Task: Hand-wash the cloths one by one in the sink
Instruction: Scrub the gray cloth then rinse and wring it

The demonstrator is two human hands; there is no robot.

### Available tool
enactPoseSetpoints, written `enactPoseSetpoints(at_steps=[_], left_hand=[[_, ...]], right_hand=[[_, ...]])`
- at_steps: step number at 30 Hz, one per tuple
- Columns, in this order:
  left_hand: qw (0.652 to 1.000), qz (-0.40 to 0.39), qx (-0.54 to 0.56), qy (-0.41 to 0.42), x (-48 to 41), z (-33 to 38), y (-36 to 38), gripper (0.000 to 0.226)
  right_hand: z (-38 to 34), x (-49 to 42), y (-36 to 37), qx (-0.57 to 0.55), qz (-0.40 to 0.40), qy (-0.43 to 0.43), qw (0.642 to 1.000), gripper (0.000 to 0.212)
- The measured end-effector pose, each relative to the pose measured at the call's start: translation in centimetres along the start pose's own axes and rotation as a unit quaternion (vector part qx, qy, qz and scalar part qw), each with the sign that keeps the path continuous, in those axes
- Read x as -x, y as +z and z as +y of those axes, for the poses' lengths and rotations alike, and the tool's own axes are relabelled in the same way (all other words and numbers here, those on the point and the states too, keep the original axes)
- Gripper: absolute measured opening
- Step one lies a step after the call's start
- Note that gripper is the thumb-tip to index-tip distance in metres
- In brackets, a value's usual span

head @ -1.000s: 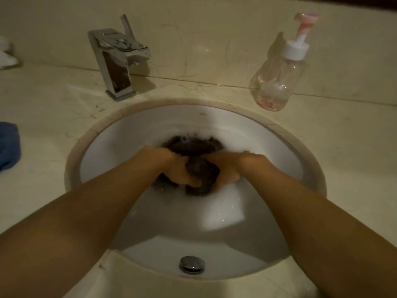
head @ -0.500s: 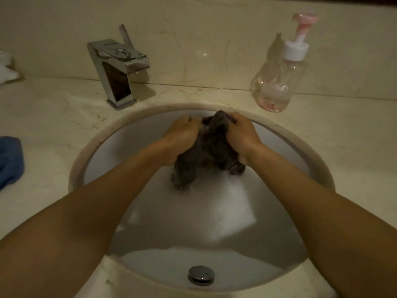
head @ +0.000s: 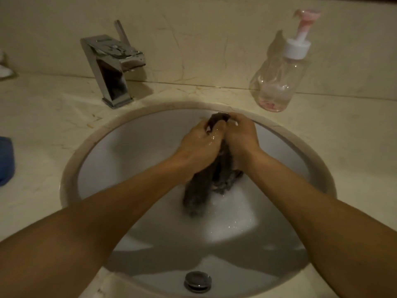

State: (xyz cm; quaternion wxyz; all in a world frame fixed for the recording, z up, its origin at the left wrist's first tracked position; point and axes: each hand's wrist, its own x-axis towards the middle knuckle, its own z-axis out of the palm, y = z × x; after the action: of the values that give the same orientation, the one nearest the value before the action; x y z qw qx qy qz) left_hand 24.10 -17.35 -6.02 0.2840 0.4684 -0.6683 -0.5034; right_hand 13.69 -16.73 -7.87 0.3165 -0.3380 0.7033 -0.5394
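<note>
A wet dark grey cloth (head: 199,190) hangs between my two hands above the soapy water in the white oval sink (head: 111,147). My left hand (head: 199,147) grips the cloth from the left, fingers curled round it. My right hand (head: 240,136) grips it from the right, pressed against the left hand. The cloth's top end pokes out above my fingers near the sink's far rim, and its lower end trails down into the foam.
A chrome faucet (head: 113,67) stands behind the sink at the left. A clear pump bottle (head: 281,80) with a pink nozzle stands at the back right. A blue cloth (head: 6,160) lies on the counter at the left edge. The drain plug (head: 197,281) sits at the near side.
My hands lifted the cloth out of the water and toward the far rim. Since half a second ago they have closed together, bunching the cloth tighter between them.
</note>
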Motion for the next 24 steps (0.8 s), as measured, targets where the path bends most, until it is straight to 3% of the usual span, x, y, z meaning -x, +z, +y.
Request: enactPoseSetpoints(at_steps=[3,4,7,10,13,19,22,24], left_hand=[[0.998,0.070,0.011,-0.001,-1.2,0.1,-1.4,0.033],[0.996,0.091,0.021,-0.011,-1.7,0.1,-2.2,0.030],[0.991,0.113,0.053,-0.044,-1.4,0.1,-3.3,0.027],[0.993,0.061,0.084,-0.049,0.1,0.1,-1.8,0.031],[0.996,0.024,0.081,-0.025,0.9,0.4,-0.1,0.034],[0.992,0.098,0.040,-0.067,-1.1,-0.1,-3.1,0.058],[0.996,0.086,0.009,-0.028,0.0,-0.2,-2.7,0.056],[1.000,0.028,0.009,-0.006,1.1,0.1,-1.1,0.053]], right_hand=[[-2.5,3.8,1.1,0.050,-0.015,-0.044,0.998,0.035],[-2.6,4.5,1.6,0.047,-0.034,-0.057,0.997,0.031],[-2.3,5.3,2.4,0.026,-0.082,-0.067,0.994,0.034],[-2.4,3.7,1.0,-0.024,-0.073,0.029,0.997,0.038],[-2.4,2.5,-0.5,-0.093,-0.059,0.084,0.990,0.020],[-2.3,5.1,2.1,-0.054,-0.125,0.055,0.989,0.035],[-1.8,4.3,1.7,-0.142,-0.121,0.150,0.971,0.033],[-2.1,3.0,0.3,-0.219,-0.104,0.209,0.947,0.034]])
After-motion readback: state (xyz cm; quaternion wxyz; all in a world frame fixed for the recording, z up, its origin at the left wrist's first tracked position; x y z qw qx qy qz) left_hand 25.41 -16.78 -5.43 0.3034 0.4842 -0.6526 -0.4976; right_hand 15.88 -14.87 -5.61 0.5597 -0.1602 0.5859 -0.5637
